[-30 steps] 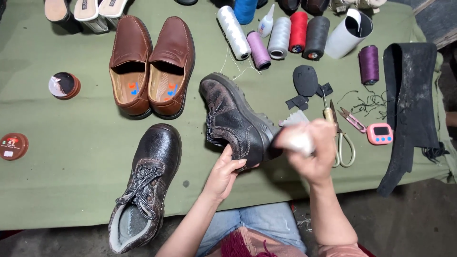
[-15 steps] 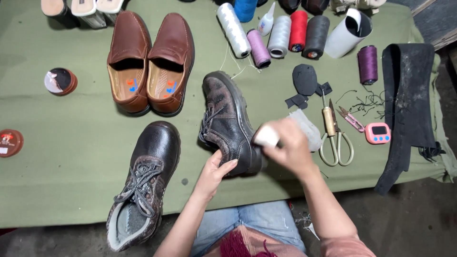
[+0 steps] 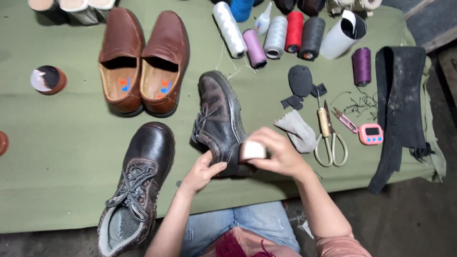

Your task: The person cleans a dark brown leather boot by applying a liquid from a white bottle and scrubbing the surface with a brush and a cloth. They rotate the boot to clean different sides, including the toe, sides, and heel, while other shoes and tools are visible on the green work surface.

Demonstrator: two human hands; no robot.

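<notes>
While the left hand (image 3: 200,172) grips the heel end of a scuffed black boot (image 3: 219,124) lying on its side on the green cloth (image 3: 71,157), the right hand (image 3: 281,154) is closed around a small white pad (image 3: 253,150) and presses it against the boot's heel. A second ago that pad was lifted off to the right of the boot; since then it has come in against the leather, and the boot has been turned more upright in the head view, toe pointing away. That suggests rubbing of the heel area is under way. The matching boot (image 3: 135,185) lies left of it, brown loafers (image 3: 143,62) beyond, scissors (image 3: 329,138) and a grey rag (image 3: 297,129) just right.
</notes>
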